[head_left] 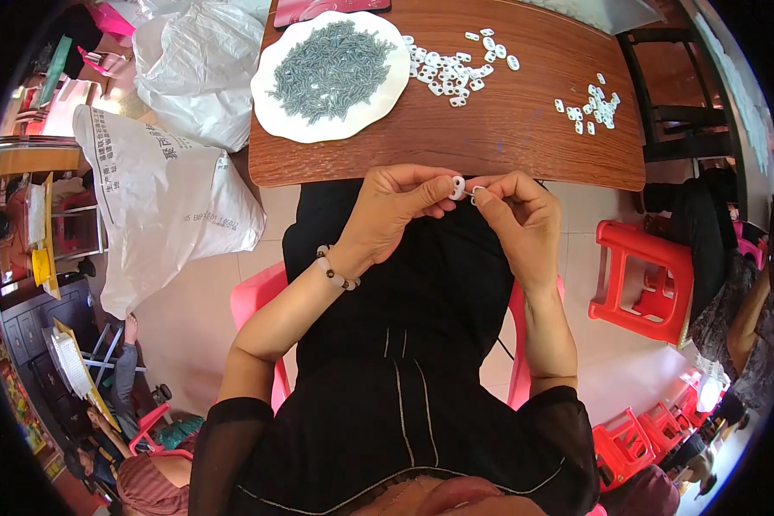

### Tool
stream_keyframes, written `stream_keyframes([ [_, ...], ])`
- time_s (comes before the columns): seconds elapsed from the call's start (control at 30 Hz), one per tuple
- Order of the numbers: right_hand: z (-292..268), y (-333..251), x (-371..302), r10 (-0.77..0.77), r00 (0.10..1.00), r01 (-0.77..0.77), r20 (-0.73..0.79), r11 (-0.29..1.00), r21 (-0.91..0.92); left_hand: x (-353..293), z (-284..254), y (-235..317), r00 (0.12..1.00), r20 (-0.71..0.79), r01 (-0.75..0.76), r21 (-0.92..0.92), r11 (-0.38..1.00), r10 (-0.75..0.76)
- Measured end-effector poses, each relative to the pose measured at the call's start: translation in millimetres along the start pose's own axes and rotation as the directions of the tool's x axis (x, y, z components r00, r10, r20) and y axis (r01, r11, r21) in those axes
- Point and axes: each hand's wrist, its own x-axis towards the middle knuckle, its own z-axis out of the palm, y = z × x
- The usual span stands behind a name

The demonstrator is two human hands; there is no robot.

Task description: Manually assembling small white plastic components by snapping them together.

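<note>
My left hand (391, 211) pinches a small white oval plastic piece (458, 187) with dark holes between thumb and fingertips, just off the table's near edge. Close beside it, my right hand (520, 211) is closed in a pinch, its fingertips almost at the piece. What they grip is too small to make out. Beyond my hands, a scalloped white plate (273, 116) bears a heap of small grey metal springs (331, 73). To its right on the table lies a loose pile of similar white pieces (445, 76); a smaller group (604, 110) is farther right.
The brown wooden table (507, 146) has its near edge just past my lap. White sacks (168, 198) stand at the left. A red plastic stool (645, 279) is at the right, near another person. More people and stools appear toward the lower corners.
</note>
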Motion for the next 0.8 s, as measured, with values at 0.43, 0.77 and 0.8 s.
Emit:
stream_keyframes([
  [0.43,3.5,-2.6,-1.2,-0.023,0.999,0.022,0.039,1.000,0.019,-4.7,7.4,3.1,0.987,0.027,-0.162,0.095,0.982,0.160],
  [0.77,0.1,-1.2,0.2,-0.007,0.987,-0.034,0.161,0.967,0.252,-8.2,4.6,20.2,0.992,0.124,0.011,-0.040,0.999,-0.006],
  [0.8,-0.1,-0.7,0.5,-0.009,0.986,-0.034,0.166,0.967,0.252,-8.3,4.6,21.4,0.990,0.137,0.033,-0.029,0.999,-0.028],
])
